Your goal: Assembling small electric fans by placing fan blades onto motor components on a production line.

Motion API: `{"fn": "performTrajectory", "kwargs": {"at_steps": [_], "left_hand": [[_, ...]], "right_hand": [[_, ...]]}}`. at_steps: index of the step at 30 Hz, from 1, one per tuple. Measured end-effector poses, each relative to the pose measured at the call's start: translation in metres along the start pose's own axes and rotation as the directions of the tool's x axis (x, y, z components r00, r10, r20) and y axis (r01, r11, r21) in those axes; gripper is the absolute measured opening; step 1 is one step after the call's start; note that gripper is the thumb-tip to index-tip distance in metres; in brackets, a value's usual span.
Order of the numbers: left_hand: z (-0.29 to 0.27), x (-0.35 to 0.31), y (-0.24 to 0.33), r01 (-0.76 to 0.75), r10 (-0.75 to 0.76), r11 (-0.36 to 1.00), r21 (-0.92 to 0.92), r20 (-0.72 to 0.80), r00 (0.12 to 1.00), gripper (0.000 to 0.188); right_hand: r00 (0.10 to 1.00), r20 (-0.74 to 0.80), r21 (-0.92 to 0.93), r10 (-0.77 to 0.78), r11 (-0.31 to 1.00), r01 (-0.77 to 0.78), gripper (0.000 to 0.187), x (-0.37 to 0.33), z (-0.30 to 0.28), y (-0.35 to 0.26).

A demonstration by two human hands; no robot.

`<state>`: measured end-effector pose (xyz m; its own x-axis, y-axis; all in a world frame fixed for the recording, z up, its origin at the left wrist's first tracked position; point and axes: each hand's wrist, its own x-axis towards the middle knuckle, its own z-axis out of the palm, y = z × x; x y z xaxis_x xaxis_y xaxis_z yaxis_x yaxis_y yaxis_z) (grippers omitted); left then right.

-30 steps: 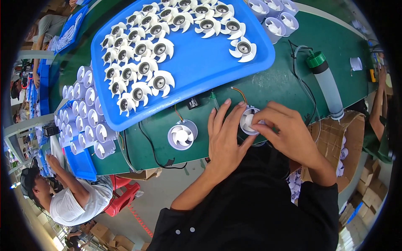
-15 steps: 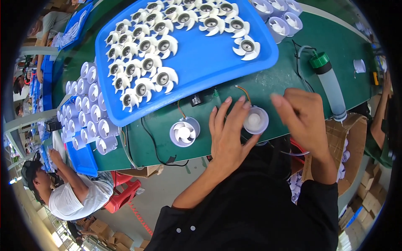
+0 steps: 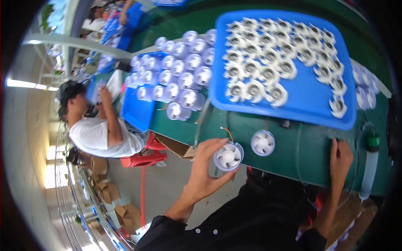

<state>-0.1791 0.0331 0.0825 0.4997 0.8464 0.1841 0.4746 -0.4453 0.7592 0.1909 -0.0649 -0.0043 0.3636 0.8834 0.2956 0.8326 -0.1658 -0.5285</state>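
My left hand (image 3: 205,169) grips a round pale-lilac fan housing (image 3: 237,164) by its side, thumb and fingers around it. White blades show inside it, and a thin orange wire (image 3: 228,133) sticks out at its far side. A second fan housing (image 3: 263,143) stands on the green table just to the right, untouched. Farther right, my right hand (image 3: 341,159) is at the table with its fingers drawn together, their tips pointing away from me. What they hold, if anything, is too blurred to make out.
A blue tray (image 3: 310,102) with rows of white impellers lies beyond my hands. Stacked fan housings (image 3: 178,67) stand at left, by a smaller blue tray (image 3: 136,115). A green-capped tube (image 3: 370,167) is at far right. A person (image 3: 96,125) sits at left.
The view has swung left. My left hand has carried its fan housing to the left, past the other one. My right hand has moved from beside that housing down to the table at right.
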Motion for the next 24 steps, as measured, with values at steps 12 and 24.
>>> {"fn": "performTrajectory", "kwargs": {"at_steps": [12,24], "left_hand": [[0.036,0.032,0.001,-0.110,0.027,0.916,0.386,0.214,0.976,0.081],[-0.095,0.017,-0.010,0.196,-0.182,0.972,0.127,-0.110,0.977,0.067]], "right_hand": [[1.000,0.026,0.085,0.010,0.996,-0.012,0.031,-0.005,0.007,0.025],[0.999,0.048,-0.120,-0.016,0.993,0.022,0.041,0.002,-0.019,-0.010]]}}
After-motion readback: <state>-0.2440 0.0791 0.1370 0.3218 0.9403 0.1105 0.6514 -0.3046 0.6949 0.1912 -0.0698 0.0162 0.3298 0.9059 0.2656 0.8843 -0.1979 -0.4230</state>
